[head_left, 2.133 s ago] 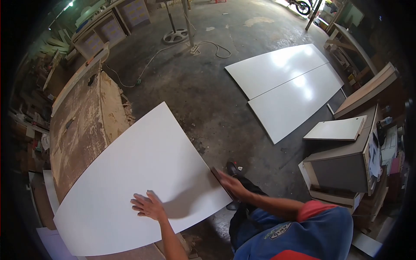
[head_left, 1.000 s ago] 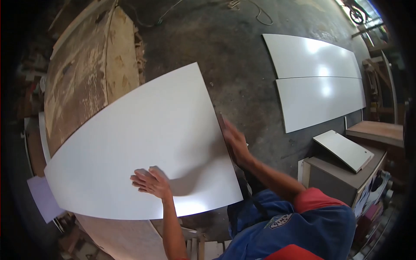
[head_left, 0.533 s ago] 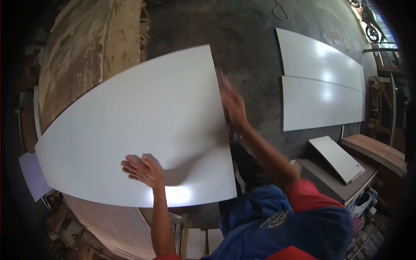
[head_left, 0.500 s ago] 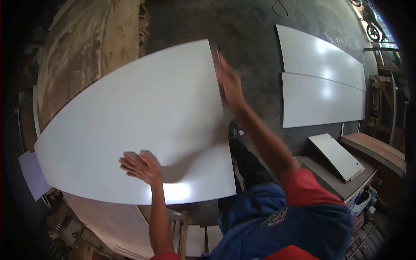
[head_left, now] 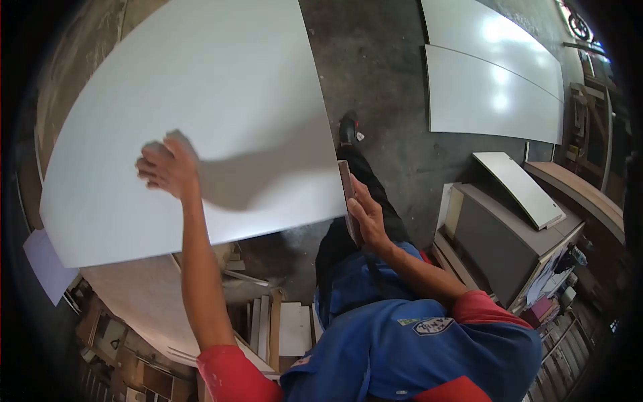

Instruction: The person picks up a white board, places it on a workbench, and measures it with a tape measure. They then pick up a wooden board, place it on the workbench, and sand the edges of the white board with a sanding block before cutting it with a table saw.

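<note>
A large white panel [head_left: 248, 87] lies flat on a worn wooden work surface. Near its left-middle, my left hand [head_left: 169, 169] is over its top face, fingers stretched out and holding nothing; a shadow falls beside it. At the panel's near right corner, my right hand [head_left: 370, 213] is closed around a long, brown sanding block [head_left: 346, 187]. The block stands on its narrow side along the panel's right edge and reaches past the corner towards my body. Whether its face touches the edge is hard to make out.
Two white panels [head_left: 492, 87] lie on the dark floor to the right. A small white board [head_left: 519, 187] rests on a grey cabinet [head_left: 492, 218]. Offcuts [head_left: 295, 328] stand below the work surface. My shoe [head_left: 348, 128] is beside the panel.
My right hand has drawn the sanding block back along the panel's right edge, from the far part to the near corner. The camera view has shifted; my left hand stays spread over the panel.
</note>
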Action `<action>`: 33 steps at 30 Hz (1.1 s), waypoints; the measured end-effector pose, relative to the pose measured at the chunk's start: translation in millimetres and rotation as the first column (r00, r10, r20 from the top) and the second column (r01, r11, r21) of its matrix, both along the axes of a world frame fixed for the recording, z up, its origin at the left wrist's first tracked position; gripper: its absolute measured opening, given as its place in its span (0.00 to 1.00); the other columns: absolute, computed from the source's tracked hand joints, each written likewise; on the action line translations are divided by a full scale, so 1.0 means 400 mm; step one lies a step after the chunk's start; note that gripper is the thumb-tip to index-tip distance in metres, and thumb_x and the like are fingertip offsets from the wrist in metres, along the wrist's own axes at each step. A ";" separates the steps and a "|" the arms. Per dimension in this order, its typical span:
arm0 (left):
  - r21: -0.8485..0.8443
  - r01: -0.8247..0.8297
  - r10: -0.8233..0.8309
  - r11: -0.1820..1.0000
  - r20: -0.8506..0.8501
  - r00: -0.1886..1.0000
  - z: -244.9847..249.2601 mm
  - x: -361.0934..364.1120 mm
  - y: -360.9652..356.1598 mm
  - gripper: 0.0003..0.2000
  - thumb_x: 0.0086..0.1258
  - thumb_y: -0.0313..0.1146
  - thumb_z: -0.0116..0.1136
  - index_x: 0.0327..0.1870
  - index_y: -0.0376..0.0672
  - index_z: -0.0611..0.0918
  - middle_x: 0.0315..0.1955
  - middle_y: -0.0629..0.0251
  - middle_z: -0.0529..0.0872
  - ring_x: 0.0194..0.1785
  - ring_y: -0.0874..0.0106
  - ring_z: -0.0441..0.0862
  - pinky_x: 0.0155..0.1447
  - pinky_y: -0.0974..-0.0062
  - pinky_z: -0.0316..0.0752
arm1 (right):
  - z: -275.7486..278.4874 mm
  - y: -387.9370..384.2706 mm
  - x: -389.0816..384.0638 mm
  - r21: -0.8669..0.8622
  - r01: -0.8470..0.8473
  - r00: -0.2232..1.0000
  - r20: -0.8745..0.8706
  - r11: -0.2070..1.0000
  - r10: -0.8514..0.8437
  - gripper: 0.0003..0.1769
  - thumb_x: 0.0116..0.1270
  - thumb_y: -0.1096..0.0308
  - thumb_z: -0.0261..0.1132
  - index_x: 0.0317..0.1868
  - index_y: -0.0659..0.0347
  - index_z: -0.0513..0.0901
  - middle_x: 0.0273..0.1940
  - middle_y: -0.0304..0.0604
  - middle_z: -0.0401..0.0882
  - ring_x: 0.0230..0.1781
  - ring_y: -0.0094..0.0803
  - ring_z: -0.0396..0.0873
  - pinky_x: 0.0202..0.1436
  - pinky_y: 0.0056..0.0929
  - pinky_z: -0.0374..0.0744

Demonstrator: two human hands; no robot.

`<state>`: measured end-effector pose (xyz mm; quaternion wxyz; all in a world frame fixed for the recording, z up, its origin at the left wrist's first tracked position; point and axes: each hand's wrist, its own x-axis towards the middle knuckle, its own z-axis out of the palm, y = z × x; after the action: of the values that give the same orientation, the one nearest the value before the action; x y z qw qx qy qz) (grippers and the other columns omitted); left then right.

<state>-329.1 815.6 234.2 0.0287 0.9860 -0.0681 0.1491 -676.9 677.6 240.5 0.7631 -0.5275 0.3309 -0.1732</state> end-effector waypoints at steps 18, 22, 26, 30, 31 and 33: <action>-0.077 0.145 -0.146 0.986 -0.005 0.989 0.035 -0.107 0.011 0.32 0.73 0.52 0.38 0.70 0.37 0.61 0.69 0.42 0.57 0.72 0.42 0.51 0.70 0.42 0.48 | -0.001 -0.219 0.166 -0.925 -0.080 0.992 -0.035 0.370 0.124 0.29 0.51 0.73 0.71 0.56 0.47 0.81 0.61 0.58 0.68 0.60 0.52 0.69 0.60 0.50 0.68; -0.082 0.084 -0.092 0.993 -0.096 0.991 0.054 -0.118 -0.007 0.31 0.75 0.52 0.36 0.73 0.40 0.57 0.72 0.44 0.53 0.74 0.43 0.47 0.72 0.44 0.45 | -0.067 -0.506 0.542 -0.940 0.122 0.989 0.143 0.318 0.043 0.24 0.57 0.69 0.69 0.56 0.49 0.81 0.59 0.54 0.70 0.59 0.48 0.71 0.58 0.42 0.71; -0.125 0.097 -0.112 0.987 -0.119 0.987 0.053 -0.114 -0.011 0.31 0.75 0.50 0.38 0.73 0.41 0.57 0.72 0.44 0.54 0.74 0.42 0.49 0.72 0.43 0.44 | -0.032 -0.689 0.872 -0.409 0.166 0.984 0.133 0.897 -0.121 0.28 0.68 0.58 0.62 0.66 0.53 0.70 0.61 0.47 0.69 0.60 0.39 0.69 0.61 0.37 0.66; -0.081 0.107 -0.116 0.991 -0.113 0.987 0.063 -0.112 -0.017 0.30 0.75 0.48 0.39 0.73 0.42 0.57 0.72 0.45 0.55 0.74 0.43 0.51 0.72 0.44 0.48 | -0.134 -0.726 0.885 -0.038 -0.003 0.858 0.514 0.999 0.022 0.31 0.68 0.56 0.61 0.68 0.57 0.68 0.68 0.50 0.65 0.67 0.43 0.65 0.69 0.41 0.62; -0.078 0.107 -0.115 0.991 -0.110 0.987 0.067 -0.114 -0.020 0.30 0.75 0.48 0.39 0.73 0.42 0.57 0.72 0.45 0.55 0.74 0.43 0.51 0.71 0.44 0.48 | -0.099 -0.684 0.848 0.107 -0.062 0.870 0.493 0.992 0.002 0.29 0.70 0.58 0.59 0.68 0.56 0.67 0.57 0.44 0.71 0.55 0.34 0.71 0.57 0.34 0.70; -0.070 0.101 -0.108 0.992 -0.115 0.988 0.068 -0.119 -0.022 0.30 0.75 0.48 0.39 0.73 0.42 0.57 0.72 0.45 0.55 0.73 0.43 0.51 0.71 0.44 0.49 | -0.049 -0.527 0.668 0.142 -0.055 0.919 0.394 0.988 -0.006 0.31 0.72 0.59 0.54 0.72 0.58 0.58 0.45 0.34 0.77 0.37 0.20 0.76 0.40 0.22 0.77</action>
<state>-376.6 806.7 261.5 0.0722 0.9868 -0.1130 0.0909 -409.7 466.7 221.1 0.8535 -0.4272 0.1762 -0.2407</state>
